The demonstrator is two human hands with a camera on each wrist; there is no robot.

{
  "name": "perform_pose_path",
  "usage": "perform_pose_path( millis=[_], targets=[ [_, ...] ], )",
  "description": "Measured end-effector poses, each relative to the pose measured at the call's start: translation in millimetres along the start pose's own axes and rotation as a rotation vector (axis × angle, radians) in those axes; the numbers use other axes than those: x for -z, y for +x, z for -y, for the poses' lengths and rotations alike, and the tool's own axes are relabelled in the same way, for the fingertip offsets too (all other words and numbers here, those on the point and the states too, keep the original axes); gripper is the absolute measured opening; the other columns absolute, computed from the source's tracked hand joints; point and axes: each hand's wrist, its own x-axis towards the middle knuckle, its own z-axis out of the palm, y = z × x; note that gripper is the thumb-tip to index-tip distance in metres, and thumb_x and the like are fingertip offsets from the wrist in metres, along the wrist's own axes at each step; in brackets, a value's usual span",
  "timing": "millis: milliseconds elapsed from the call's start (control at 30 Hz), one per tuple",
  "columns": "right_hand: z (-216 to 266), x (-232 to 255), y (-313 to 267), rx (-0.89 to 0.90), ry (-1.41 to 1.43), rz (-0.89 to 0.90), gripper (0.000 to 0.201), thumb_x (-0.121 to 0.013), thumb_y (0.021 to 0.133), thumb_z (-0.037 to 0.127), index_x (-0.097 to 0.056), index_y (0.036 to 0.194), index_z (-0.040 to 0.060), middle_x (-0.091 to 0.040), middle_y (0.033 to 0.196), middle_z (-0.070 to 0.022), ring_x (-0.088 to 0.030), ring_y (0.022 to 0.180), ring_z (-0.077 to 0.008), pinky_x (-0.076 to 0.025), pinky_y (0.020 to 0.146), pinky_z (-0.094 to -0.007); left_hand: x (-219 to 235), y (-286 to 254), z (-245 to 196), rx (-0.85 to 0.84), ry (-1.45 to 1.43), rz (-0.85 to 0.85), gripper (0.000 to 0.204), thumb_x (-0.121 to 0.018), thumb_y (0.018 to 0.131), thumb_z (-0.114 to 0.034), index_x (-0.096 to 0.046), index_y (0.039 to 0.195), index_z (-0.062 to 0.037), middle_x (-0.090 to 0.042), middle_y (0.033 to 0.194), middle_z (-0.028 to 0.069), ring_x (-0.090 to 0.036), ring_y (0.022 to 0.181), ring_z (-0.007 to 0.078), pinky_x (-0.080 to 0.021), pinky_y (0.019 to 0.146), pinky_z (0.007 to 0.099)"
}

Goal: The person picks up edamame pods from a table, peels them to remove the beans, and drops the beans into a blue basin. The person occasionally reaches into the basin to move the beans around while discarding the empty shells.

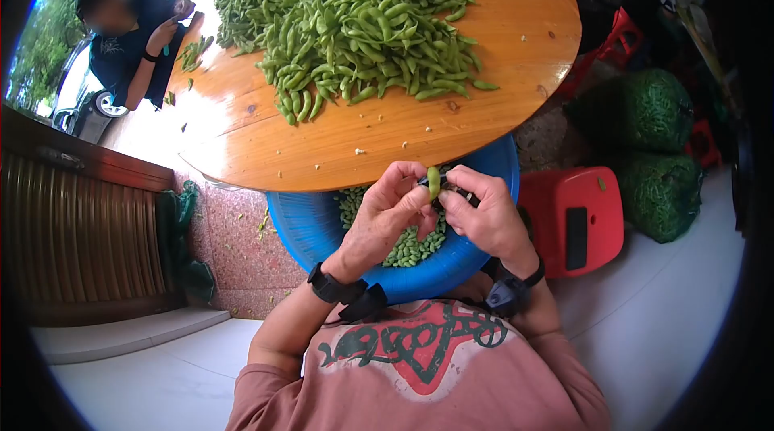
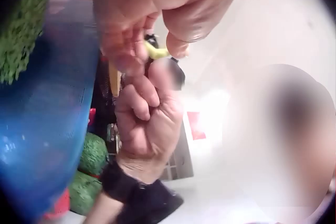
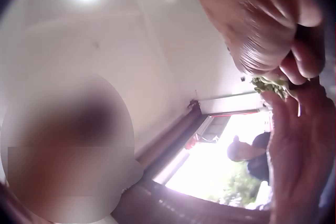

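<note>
Two hands pinch one green soybean pod (image 1: 434, 183).
The left hand (image 1: 385, 212) has thumb and fingers clamped on it, and the right hand (image 1: 489, 212) pinches its other side. The pod (a little bent one) is above the blue basin (image 1: 300, 225), its long way running from the person's chest towards the wooden table (image 1: 387, 161).

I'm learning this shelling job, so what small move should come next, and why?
Probably squeeze the curved green bean pod open over the round blue plastic basin: the left hand and right hand meet at the pod, and loose pale-green shelled beans already lie in the basin below.
</note>
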Motion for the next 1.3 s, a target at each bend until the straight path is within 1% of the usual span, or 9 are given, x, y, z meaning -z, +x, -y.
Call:
perform_pose_path(
  millis=[67,133,267,433,567,633,933,1067,1300],
  targets=[
    [-2.3,-5.2,0.6,0.592,-0.839,-0.147,0.014,-0.062,0.087,0.002,-0.064,0.099,-0.0026,-0.059,0.076,-0.0125,-0.059,0.064,-0.0293,-0.047,0.058,-0.0359,4.1,1.1,-7.5,-0.088,0.388,0.004,0.024,-0.065,0.097,-0.019,-0.056,0.114,-0.0055,-0.057,0.072,-0.0001,-0.051,0.060,0.0086,-0.039,0.052,0.0224],
    [2.1,-9.8,-2.8,0.571,-0.850,-0.127,0.012,-0.063,0.085,0.001,-0.063,0.096,-0.0029,-0.058,0.079,-0.0141,-0.059,0.069,-0.0299,-0.047,0.062,-0.0365,0.9,-1.2,-20.6,-0.140,0.939,-0.058,0.023,-0.073,0.091,-0.019,-0.063,0.104,-0.0021,-0.051,0.072,-0.0048,-0.044,0.065,0.0036,-0.036,0.057,0.0209],
    [1.8,8.8,3.2,0.433,-0.747,0.001,0.011,-0.062,0.086,0.001,-0.063,0.095,-0.0040,-0.059,0.080,-0.0107,-0.059,0.066,-0.0219,-0.047,0.060,-0.0338,0.4,-6.7,-22.6,-0.284,0.941,-0.009,0.022,-0.069,0.093,-0.016,-0.064,0.108,-0.0004,-0.052,0.071,-0.0034,-0.050,0.066,0.0045,-0.041,0.059,0.0212],
    [3.2,18.3,5.7,-0.172,-0.124,0.143,0.018,-0.064,0.092,0.010,-0.065,0.101,-0.0051,-0.055,0.076,-0.0006,-0.051,0.060,-0.0064,-0.041,0.049,-0.0234,16.7,-10.5,-10.4,-0.088,0.547,0.057,0.024,-0.063,0.096,-0.009,-0.062,0.117,0.0023,-0.061,0.077,0.0034,-0.060,0.067,0.0101,-0.051,0.060,0.0242],
    [-3.1,8.2,0.4,-0.143,-0.228,0.027,0.020,-0.068,0.091,0.012,-0.065,0.102,-0.0043,-0.055,0.078,-0.0012,-0.051,0.064,-0.0074,-0.042,0.054,-0.0243,16.2,-11.2,-2.7,-0.085,0.260,-0.041,0.021,-0.062,0.097,-0.009,-0.061,0.115,0.0007,-0.064,0.081,0.0050,-0.063,0.070,0.0115,-0.052,0.058,0.0247],
    [-10.5,-0.3,-3.9,0.244,-0.499,-0.167,0.021,-0.071,0.089,0.013,-0.066,0.102,-0.0031,-0.055,0.080,-0.0020,-0.051,0.069,-0.0085,-0.043,0.060,-0.0252,20.2,-11.6,-0.9,-0.067,0.084,-0.039,0.015,-0.061,0.098,-0.010,-0.062,0.111,-0.0016,-0.066,0.082,0.0060,-0.066,0.071,0.0135,-0.053,0.057,0.0251],
    [-15.4,-14.9,-3.8,0.243,-0.391,-0.203,0.019,-0.075,0.085,0.009,-0.065,0.097,-0.0012,-0.059,0.080,-0.0065,-0.059,0.073,-0.0170,-0.048,0.064,-0.0310,13.2,-15.7,12.4,-0.010,-0.295,0.034,0.015,-0.049,0.104,-0.017,-0.056,0.110,-0.0048,-0.064,0.087,0.0070,-0.066,0.074,0.0178,-0.049,0.056,0.0256],
    [-18.9,-16.9,-1.3,0.531,-0.669,-0.220,0.019,-0.070,0.085,0.004,-0.063,0.102,-0.0012,-0.060,0.087,-0.0140,-0.063,0.077,-0.0296,-0.050,0.066,-0.0359,14.4,-14.6,15.9,-0.032,-0.292,0.032,0.016,-0.049,0.103,-0.018,-0.055,0.112,-0.0067,-0.063,0.086,0.0056,-0.066,0.074,0.0188,-0.049,0.055,0.0265],
    [-29.5,-36.9,-2.8,0.780,-1.084,-0.178,0.036,-0.063,0.081,-0.004,-0.058,0.116,-0.0035,-0.052,0.098,-0.0163,-0.063,0.079,-0.0326,-0.055,0.065,-0.0377,-2.1,-16.6,23.1,0.074,-0.203,-0.290,0.010,-0.048,0.103,-0.018,-0.055,0.108,-0.0134,-0.052,0.073,-0.0061,-0.048,0.058,0.0020,-0.036,0.048,0.0180]
  ],
)
